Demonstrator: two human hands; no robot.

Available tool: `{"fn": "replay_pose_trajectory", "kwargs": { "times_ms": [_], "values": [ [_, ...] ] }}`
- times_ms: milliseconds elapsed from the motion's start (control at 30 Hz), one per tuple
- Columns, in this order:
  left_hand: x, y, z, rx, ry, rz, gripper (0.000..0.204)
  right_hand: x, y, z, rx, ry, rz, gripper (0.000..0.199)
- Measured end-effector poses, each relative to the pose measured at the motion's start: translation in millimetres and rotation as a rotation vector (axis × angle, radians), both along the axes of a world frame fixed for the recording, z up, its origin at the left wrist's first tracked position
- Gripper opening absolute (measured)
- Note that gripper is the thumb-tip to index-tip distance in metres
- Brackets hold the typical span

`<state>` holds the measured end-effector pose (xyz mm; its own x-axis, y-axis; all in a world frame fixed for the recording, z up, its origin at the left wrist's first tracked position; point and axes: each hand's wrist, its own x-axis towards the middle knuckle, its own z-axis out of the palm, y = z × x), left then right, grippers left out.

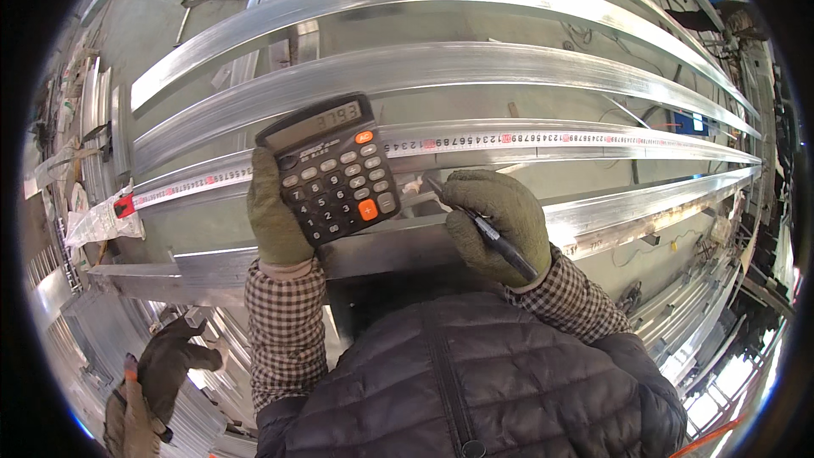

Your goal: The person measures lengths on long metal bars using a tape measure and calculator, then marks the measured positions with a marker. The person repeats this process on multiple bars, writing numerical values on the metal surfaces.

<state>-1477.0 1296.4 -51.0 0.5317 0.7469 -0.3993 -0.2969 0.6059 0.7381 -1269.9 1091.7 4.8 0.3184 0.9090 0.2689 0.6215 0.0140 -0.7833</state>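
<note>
My left hand [278,214], in a green glove, is closed on the left side of a black calculator [331,171] with grey and orange keys. Digits show on its display. Gloved in the same green, my right hand [502,216] is closed round a black marker pen [500,242], whose tip points up and left towards the calculator's right edge. Beneath both hands, a measuring tape [526,139] is stretched out along a silvery metal bar [585,151]; the calculator covers part of it. The tape's left end has a red piece [125,205] beside white plastic wrapping.
Further long metal bars [407,68] lie parallel ahead of me, above a grey-green floor. A nearer bar [644,203] runs just below my right hand. At lower left another person [157,382] bends among stacked metal profiles. A blue object [691,123] and cables lie at the right.
</note>
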Motion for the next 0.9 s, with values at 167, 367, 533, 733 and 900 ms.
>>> {"fn": "replay_pose_trajectory", "kwargs": {
  "times_ms": [167,367,533,733,900],
  "values": [
    [1.4,-14.8,14.7,-0.053,-0.080,0.036,0.062,-17.8,-6.9,13.5,0.046,0.017,0.088,0.031],
    [-4.6,-45.6,40.4,-0.047,-0.062,0.130,0.062,-31.9,-12.2,15.4,0.120,-0.248,0.220,0.033],
    [-14.8,-69.0,63.7,-0.058,-0.066,0.167,0.062,-27.9,-18.8,21.5,0.162,-0.257,0.296,0.041],
    [-34.0,-105.4,73.8,-0.072,0.106,0.320,0.058,-18.3,-26.1,14.0,0.214,0.000,0.339,0.037],
    [-71.7,-136.7,67.1,-0.145,0.167,0.414,0.057,-37.8,-26.7,-10.7,0.225,0.253,0.353,0.033]
  ]
}}
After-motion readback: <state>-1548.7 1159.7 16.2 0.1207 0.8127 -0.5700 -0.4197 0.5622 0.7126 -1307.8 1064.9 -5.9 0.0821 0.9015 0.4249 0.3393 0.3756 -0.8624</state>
